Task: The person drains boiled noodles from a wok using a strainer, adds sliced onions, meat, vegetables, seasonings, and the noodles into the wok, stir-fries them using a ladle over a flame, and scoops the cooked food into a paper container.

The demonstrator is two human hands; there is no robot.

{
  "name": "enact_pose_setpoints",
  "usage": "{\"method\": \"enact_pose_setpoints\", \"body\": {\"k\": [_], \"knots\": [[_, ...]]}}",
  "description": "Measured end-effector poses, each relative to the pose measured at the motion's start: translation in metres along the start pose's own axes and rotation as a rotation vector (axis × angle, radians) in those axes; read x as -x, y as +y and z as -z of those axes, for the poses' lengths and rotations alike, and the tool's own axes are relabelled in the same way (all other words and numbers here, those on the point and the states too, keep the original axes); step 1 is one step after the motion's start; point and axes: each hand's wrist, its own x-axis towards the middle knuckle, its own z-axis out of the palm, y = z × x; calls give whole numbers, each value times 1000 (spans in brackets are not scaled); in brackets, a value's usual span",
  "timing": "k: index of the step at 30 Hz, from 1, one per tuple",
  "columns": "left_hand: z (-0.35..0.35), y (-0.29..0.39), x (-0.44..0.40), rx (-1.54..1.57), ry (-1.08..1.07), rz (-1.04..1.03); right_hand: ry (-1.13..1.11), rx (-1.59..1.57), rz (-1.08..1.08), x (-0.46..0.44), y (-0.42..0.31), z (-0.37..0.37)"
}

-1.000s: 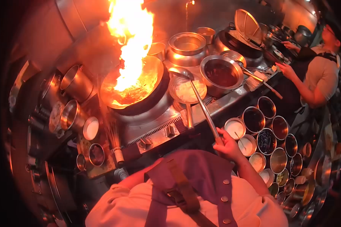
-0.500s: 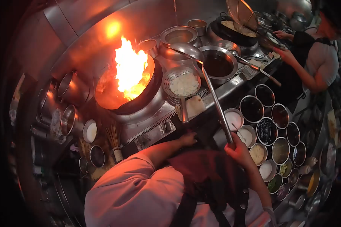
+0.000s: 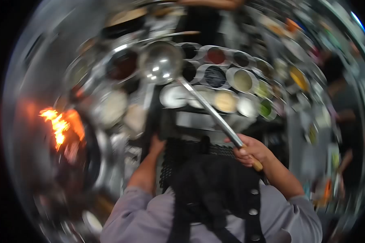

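My right hand (image 3: pixel 251 150) is closed around the wooden-ended handle of a large metal ladle (image 3: pixel 209 107). The ladle's round bowl points away from me, over the gap between a pot of dark liquid (image 3: pixel 123 65) and the seasoning containers. My left hand (image 3: pixel 156 143) is low beside the stove's front edge, its fingers smeared by motion. Flames (image 3: pixel 59 125) rise from the wok at the far left, whose dark rim (image 3: pixel 95 156) is blurred. Between wok and pot lies a blurred strainer of pale food (image 3: pixel 113 107).
Several metal containers stand in rows ahead, including a white one (image 3: pixel 174 96), a yellowish one (image 3: pixel 225 101) and one of chopped greens (image 3: pixel 265 108). A co-worker's arm (image 3: pixel 215 4) shows at the top. Other people (image 3: pixel 344 121) stand blurred at the right.
My view has turned right, shifting the wok and stove to the left. The ladle has swung over toward the containers, still in my right hand. The flames look smaller.
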Motion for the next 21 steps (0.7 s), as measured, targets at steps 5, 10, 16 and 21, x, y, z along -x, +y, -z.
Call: {"method": "enact_pose_setpoints", "body": {"k": [5,10,16,21], "knots": [[-31,-4,0,-453,67,-111,205,-201,240,130,49,1],[-60,-16,-28,-751,108,32,414,-358,456,222,110,-6],[-71,36,-53,-1177,-236,161,519,-553,709,295,157,12],[-220,98,-38,-1010,-662,-435,497,-586,838,352,178,58]]}}
